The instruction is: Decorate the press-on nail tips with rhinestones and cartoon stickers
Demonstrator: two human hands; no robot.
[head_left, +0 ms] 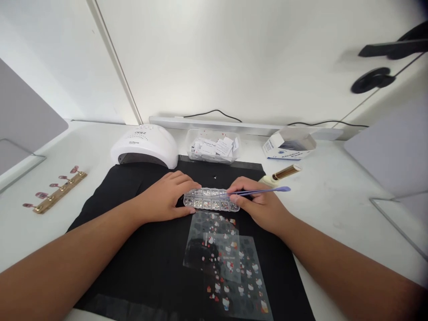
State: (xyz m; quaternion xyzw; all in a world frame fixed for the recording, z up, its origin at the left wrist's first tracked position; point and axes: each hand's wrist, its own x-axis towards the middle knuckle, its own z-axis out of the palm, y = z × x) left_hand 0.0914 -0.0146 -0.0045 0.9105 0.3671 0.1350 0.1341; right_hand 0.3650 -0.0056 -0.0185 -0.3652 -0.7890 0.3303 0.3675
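Note:
A clear compartment case of small rhinestones (211, 204) lies on a black mat (157, 263). My left hand (172, 196) grips the case's left end between thumb and fingers. Purple tweezers (264, 191) are pinched in my right hand (259, 203), at the right end of the case. Their tips point left over the compartments; whether they hold a stone is too small to tell. Just below the case, two overlapping clear sticker sheets (230, 267) with cartoon cat figures lie on the mat. A tiny shiny piece (215, 177) rests on the mat behind the case.
A white nail lamp (145, 145) stands at the back left, beside a plastic tub of small packets (214, 147). An open box (290, 143) is at the back right. Near my right hand lies a bottle with a gold cap (286, 172). Pink nail tips on a gold stand (60, 191) are at left.

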